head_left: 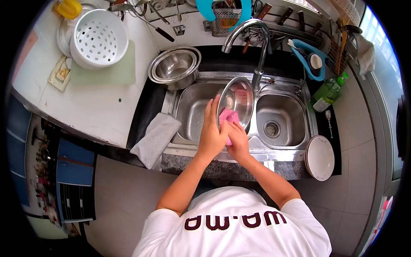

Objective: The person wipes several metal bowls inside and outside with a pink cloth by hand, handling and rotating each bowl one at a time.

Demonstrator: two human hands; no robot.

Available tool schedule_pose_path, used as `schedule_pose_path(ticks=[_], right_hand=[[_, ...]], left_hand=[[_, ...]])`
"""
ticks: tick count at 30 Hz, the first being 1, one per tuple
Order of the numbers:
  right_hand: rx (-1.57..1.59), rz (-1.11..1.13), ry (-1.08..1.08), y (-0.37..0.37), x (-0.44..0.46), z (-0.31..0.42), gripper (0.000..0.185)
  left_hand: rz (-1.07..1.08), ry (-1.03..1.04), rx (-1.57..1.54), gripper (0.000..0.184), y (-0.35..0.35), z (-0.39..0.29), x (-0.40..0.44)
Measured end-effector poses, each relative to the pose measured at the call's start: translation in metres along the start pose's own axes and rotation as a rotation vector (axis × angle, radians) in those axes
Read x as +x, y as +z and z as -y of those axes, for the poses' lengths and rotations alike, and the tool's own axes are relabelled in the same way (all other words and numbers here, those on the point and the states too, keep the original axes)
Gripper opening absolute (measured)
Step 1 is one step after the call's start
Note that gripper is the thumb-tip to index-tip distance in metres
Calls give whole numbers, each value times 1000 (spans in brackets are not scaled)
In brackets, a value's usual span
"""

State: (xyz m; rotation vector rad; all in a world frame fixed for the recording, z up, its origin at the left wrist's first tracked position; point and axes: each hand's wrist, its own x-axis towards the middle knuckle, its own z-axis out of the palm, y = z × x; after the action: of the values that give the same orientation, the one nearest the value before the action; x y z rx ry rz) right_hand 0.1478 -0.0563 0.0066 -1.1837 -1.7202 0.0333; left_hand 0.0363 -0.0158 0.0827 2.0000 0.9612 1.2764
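A shiny metal bowl (242, 95) is held tilted over the divider of the double sink, its inside turned toward me. My left hand (211, 130) grips the bowl's left rim, with the fingers behind it. My right hand (236, 138) is closed on a pink cloth (229, 115) and presses it against the lower inside of the bowl. Both hands are close together at the bowl's lower left edge. Above them the chrome faucet (261, 64) arches over the sink.
Stacked metal bowls (174, 66) stand left of the sink, above a grey cloth (156, 139). Plates (321, 158), a green bottle (329, 93) and a blue basket (309, 60) are right. A white colander (100, 38) sits on the left counter.
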Motion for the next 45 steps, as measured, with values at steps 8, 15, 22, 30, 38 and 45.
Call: schedule_pose_path(ticks=[8,15,22,30,38,45], right_hand=[[-207,282,-152,-16,-8,-17,59],[-299,189,-137,-15,-11,-13,55],[98,65,5,-2,-3,12,71],[-361,276,-219,-18,-17,-20,52],[29,25,14,-2,-4,8,68],[-43,247,-102,-18,-15,-6,66]], left_hand=[[282,-79,25,67,-42,-8,19],[285,-100,88,69,-39,4,17],[56,-22,-102,66,-11,10,2],[373,-100,-5,60,-52,-8,17],[1,-43,-144,66,1,10,-6],[273,-141,-317,63,-33,24,7]])
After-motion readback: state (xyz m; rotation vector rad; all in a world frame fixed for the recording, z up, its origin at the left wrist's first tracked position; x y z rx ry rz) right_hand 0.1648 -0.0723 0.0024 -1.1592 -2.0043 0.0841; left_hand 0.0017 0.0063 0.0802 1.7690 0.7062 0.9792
